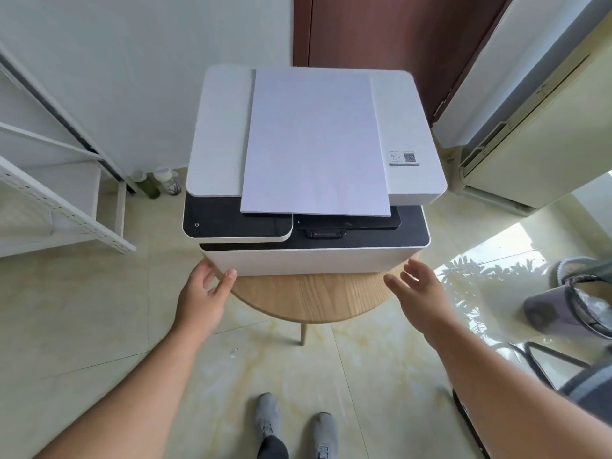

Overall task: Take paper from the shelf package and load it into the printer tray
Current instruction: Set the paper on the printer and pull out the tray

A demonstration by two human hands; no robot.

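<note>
Presently we list: paper stack (314,140), light, floppy, resting atop the printer (308,260) at the worktop's (308,296) near edge; take both long sides. Left hand (202,296) and right hand (420,293) spread, empty.

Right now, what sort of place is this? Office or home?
Probably a room in a home, not a proper office. The printer sits on a small round wooden table over glossy tiled floor, with a standing air conditioner in the corner and white metal shelving at left.
</note>
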